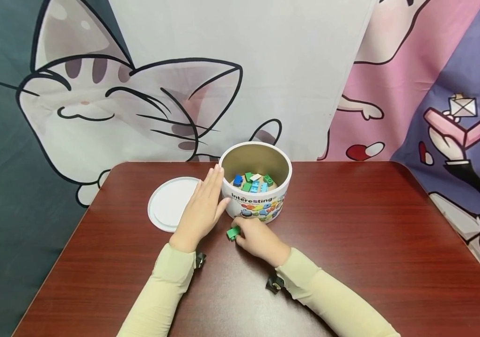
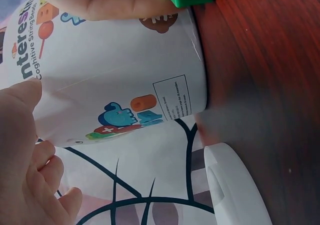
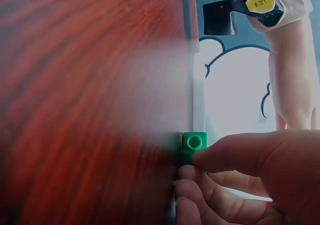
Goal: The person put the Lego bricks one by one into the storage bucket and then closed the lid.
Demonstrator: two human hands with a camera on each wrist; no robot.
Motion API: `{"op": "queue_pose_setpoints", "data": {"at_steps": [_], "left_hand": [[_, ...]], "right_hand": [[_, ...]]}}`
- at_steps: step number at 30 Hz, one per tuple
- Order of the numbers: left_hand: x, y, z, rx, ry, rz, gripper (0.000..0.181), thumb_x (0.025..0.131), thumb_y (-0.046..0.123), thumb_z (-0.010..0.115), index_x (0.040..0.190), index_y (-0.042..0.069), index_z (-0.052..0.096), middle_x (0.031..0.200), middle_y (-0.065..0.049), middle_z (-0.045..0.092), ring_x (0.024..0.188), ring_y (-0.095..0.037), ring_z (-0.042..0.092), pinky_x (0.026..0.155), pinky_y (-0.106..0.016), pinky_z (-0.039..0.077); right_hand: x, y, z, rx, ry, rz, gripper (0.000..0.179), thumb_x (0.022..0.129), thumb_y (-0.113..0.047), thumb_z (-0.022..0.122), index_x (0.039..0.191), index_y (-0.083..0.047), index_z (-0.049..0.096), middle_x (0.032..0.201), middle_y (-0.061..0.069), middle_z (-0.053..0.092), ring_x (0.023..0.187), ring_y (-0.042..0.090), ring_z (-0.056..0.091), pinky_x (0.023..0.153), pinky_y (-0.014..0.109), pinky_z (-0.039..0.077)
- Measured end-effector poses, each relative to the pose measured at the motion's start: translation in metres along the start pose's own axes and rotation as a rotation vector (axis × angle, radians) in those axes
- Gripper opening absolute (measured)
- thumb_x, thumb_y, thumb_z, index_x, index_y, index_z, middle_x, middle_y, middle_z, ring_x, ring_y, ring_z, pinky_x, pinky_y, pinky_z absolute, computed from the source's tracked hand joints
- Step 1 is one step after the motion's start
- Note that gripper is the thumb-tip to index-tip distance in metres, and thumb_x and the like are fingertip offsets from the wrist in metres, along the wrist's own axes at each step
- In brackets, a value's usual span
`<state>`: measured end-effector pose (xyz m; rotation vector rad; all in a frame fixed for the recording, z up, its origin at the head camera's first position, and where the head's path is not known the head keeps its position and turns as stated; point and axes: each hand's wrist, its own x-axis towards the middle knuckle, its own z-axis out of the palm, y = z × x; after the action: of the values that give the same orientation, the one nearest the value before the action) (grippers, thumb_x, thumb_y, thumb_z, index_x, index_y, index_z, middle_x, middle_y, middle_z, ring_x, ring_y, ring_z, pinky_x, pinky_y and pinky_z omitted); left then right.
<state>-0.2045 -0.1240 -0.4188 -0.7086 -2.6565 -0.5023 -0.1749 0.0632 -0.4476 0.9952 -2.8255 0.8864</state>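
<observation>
A green toy building brick (image 1: 232,232) is pinched between the thumb and fingers of my right hand (image 1: 258,239), low over the table in front of a white bucket (image 1: 274,198). In the right wrist view, a round stud shows on the green brick (image 3: 195,142). My left hand (image 1: 201,206) is held with straight fingers along the left side of the bucket, its thumb at the printed wall. Inside the open bucket lie several bricks in green, dark blue, white and light blue, among them a light blue brick (image 1: 255,186).
A round white lid (image 1: 167,204) lies flat left of the bucket, partly covered by my left hand. The reddish-brown table (image 1: 370,234) extends to both sides. Behind its far edge hangs a cloth (image 1: 299,70) with cartoon animals.
</observation>
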Motion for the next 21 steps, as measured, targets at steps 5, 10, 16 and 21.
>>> {"op": "queue_pose_setpoints", "data": {"at_steps": [5,10,16,21], "left_hand": [[0.0,0.0,0.0,0.005,-0.003,-0.002,0.071,0.106,0.029,0.053,0.162,0.003,0.017,0.169,-0.012,0.016,0.155,-0.025,0.015,0.123,-0.052,0.018],[-0.001,0.0,0.0,0.01,0.007,0.001,0.072,0.106,0.029,0.054,0.162,0.003,0.018,0.168,-0.012,0.017,0.155,-0.025,0.017,0.122,-0.052,0.02],[-0.001,0.0,0.0,0.0,0.019,0.007,0.071,0.106,0.028,0.054,0.162,0.002,0.018,0.168,-0.013,0.018,0.155,-0.026,0.018,0.122,-0.053,0.02],[-0.001,0.0,0.0,0.001,0.011,0.004,0.072,0.106,0.029,0.054,0.162,0.002,0.018,0.168,-0.013,0.017,0.155,-0.026,0.017,0.122,-0.053,0.02]], "right_hand": [[-0.002,0.0,-0.001,-0.012,-0.008,0.018,0.014,0.084,0.0,0.076,0.093,-0.002,0.064,0.075,-0.001,0.059,0.066,0.01,0.051,0.063,0.029,0.049],[-0.002,-0.002,-0.004,-0.009,-0.042,0.058,0.017,0.084,-0.009,0.08,0.089,-0.005,0.064,0.069,-0.005,0.057,0.06,0.005,0.05,0.057,0.024,0.045],[-0.007,-0.005,-0.009,0.004,-0.034,0.048,0.018,0.084,-0.014,0.082,0.086,-0.007,0.065,0.066,-0.007,0.057,0.059,0.004,0.052,0.056,0.024,0.046],[-0.012,-0.007,-0.017,0.017,-0.017,0.042,0.017,0.087,-0.017,0.08,0.088,-0.009,0.065,0.067,-0.01,0.063,0.065,0.007,0.061,0.064,0.026,0.052]]}}
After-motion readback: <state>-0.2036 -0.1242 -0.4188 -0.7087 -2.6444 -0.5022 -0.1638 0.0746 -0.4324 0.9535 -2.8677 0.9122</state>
